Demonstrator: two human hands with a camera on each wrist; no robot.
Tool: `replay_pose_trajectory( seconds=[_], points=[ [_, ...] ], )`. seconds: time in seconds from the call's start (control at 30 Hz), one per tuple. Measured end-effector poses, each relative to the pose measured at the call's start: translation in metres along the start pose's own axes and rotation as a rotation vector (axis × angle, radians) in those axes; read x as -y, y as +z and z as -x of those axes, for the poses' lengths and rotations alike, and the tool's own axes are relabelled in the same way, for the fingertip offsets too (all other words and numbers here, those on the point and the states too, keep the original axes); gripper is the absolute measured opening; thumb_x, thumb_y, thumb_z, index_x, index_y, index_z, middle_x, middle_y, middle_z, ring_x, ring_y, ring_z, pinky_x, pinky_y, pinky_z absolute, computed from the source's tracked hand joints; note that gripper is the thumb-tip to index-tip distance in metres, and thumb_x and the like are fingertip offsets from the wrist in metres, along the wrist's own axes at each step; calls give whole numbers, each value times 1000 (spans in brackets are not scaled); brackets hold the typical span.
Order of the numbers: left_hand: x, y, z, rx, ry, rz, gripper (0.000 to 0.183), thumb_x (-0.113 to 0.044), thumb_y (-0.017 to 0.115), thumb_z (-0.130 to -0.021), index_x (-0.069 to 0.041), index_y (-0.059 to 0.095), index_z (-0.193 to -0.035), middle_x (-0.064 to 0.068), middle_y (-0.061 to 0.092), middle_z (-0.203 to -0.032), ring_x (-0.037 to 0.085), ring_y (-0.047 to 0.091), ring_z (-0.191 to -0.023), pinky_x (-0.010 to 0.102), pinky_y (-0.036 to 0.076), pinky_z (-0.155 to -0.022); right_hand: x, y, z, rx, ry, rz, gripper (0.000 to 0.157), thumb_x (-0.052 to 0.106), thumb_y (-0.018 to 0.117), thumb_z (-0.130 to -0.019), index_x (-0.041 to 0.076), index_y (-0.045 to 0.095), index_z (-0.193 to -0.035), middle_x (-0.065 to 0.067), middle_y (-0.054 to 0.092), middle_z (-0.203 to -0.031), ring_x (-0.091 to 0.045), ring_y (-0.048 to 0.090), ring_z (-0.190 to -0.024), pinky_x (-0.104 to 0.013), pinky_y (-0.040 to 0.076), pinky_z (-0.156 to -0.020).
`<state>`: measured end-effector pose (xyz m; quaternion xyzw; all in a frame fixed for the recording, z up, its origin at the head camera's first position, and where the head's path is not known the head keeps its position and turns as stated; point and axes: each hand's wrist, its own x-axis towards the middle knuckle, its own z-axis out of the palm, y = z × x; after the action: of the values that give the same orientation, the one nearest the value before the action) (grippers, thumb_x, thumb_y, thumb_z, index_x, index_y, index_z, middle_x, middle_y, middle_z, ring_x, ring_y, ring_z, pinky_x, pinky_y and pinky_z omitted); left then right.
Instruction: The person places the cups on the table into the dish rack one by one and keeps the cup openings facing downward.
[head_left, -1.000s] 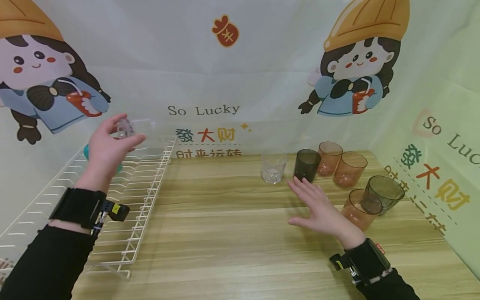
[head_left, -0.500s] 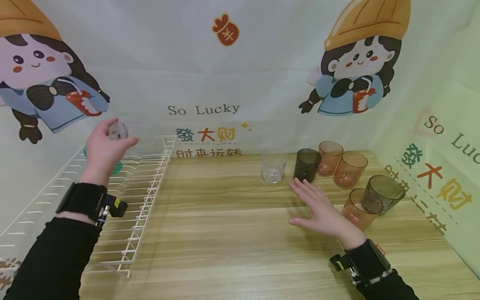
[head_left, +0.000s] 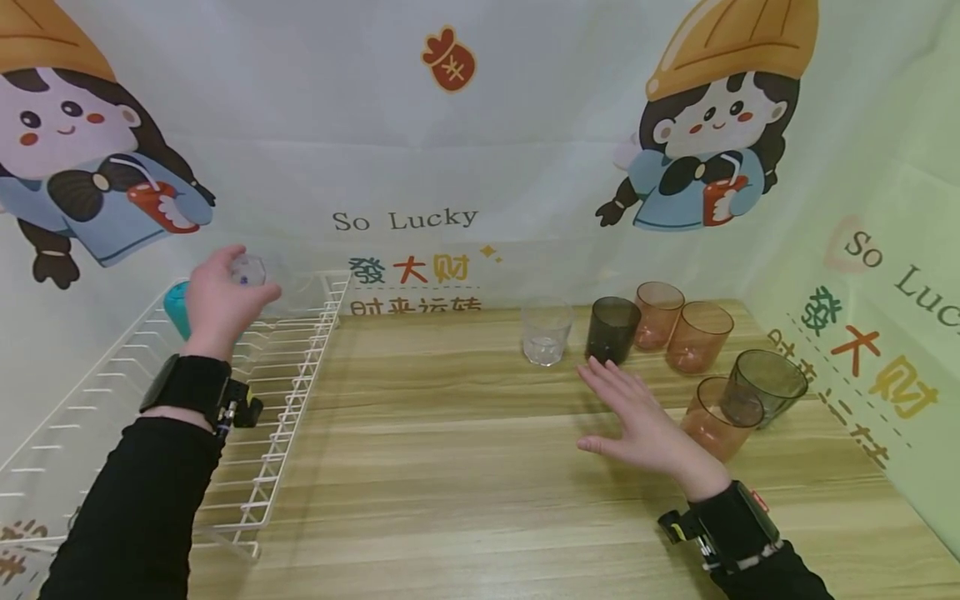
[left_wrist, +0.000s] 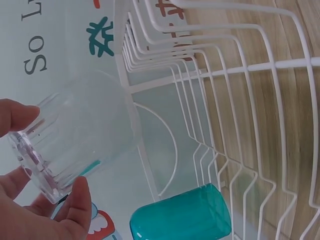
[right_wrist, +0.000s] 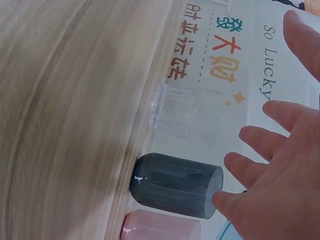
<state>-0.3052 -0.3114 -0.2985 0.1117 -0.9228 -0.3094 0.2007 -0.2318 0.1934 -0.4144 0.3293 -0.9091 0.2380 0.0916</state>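
Note:
My left hand (head_left: 221, 296) grips a clear drinking glass (head_left: 249, 271) by its base end, above the far part of the white wire rack (head_left: 300, 379). In the left wrist view the glass (left_wrist: 82, 135) points its rim toward the rack wires, base up between thumb and fingers. A teal cup (head_left: 177, 310) sits in the rack, partly behind that hand. My right hand (head_left: 637, 425) hovers over the table with fingers spread, holding nothing. Closest to its fingertips is a dark grey glass (head_left: 613, 330), with another clear glass (head_left: 546, 337) to the left.
Two amber glasses (head_left: 701, 340) stand at the back right. Nearer, beside the right wrist, an amber glass (head_left: 712, 425) overlaps a green-tinted glass (head_left: 772, 379). A printed cloth (head_left: 525, 167) hangs behind the wooden table (head_left: 420, 467) and along its right side.
The clear glass in my left hand has tipped from sideways to rim downward and come lower over the rack. More of the teal cup shows. My right hand stays put.

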Motion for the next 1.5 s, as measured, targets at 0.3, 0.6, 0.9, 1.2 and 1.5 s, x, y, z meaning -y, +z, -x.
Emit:
replay_pose_trajectory(
  seconds=[0.3, 0.6, 0.9, 1.2, 1.5],
  points=[
    [5, 8, -9, 28, 13, -94, 76, -32, 62, -84, -3, 28, -147, 30, 39, -130, 44, 34, -109, 59, 35, -89, -2, -1, 5, -18, 2, 9, 90, 48, 68, -78, 4, 29, -146, -15, 18, -151, -32, 12, -136, -60, 10, -106],
    [12, 12, -14, 95, 8, -123, 77, -27, 63, -84, -1, 27, -146, 31, 37, -134, 47, 33, -114, 61, 34, -92, -4, -1, 8, -29, 14, -1, 89, 47, 68, -78, 3, 30, -145, -15, 20, -151, -32, 13, -136, -61, 12, -105],
    [17, 18, -17, 119, 12, -170, 74, -25, 63, -83, 3, 30, -143, 33, 39, -129, 49, 36, -109, 61, 37, -88, -4, -1, 13, -36, 18, 1, 90, 48, 68, -78, 6, 28, -147, -13, 18, -151, -32, 13, -136, -61, 11, -105],
    [22, 23, -21, 154, 41, -227, 71, -22, 62, -82, 4, 32, -142, 35, 41, -125, 50, 39, -105, 61, 39, -84, -5, -1, 16, -38, 13, 3, 91, 42, 71, -77, 7, 27, -148, -13, 17, -151, -32, 14, -136, -59, 10, -106],
    [19, 28, -28, 204, 65, -250, 69, -20, 61, -82, 4, 34, -141, 34, 41, -128, 50, 37, -108, 61, 37, -88, -3, -2, 19, -40, 18, -6, 90, 39, 71, -77, 4, 27, -147, -13, 17, -151, -33, 14, -136, -59, 11, -106]
  ],
)
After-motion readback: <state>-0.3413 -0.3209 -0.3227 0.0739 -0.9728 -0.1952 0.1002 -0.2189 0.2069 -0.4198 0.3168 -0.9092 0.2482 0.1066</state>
